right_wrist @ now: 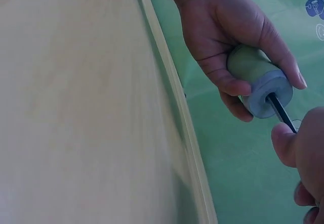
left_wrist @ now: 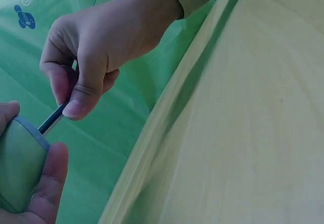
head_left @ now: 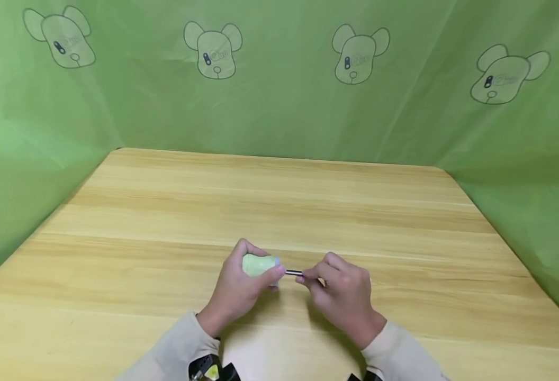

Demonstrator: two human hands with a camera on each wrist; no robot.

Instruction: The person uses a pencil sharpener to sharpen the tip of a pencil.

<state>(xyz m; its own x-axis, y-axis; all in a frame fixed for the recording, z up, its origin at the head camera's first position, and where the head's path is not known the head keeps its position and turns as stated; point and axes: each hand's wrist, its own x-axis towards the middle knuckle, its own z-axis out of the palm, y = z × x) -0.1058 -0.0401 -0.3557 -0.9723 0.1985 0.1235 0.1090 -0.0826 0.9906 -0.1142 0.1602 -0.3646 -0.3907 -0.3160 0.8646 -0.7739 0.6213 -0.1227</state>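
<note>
My left hand (head_left: 239, 286) grips a light green, rounded cylinder (head_left: 257, 264) that looks like a pencil sharpener, with a grey-blue end. That end (right_wrist: 259, 102) has a round hole in its middle, seen in the right wrist view. A thin black pencil (head_left: 294, 272) with a pale stripe runs into the hole. Its other part is pinched between thumb and forefinger of my right hand (head_left: 343, 288). In the left wrist view the pencil (left_wrist: 52, 119) bridges the short gap between the hands. The pencil's tip is hidden inside the cylinder, and its far end behind the right fingers.
Both hands are above the near middle of a pale wooden table (head_left: 279, 211). Green cloth (head_left: 284, 116) printed with bear heads hangs behind the table and along both sides. Dark wrist gear (head_left: 213, 368) shows by the left sleeve.
</note>
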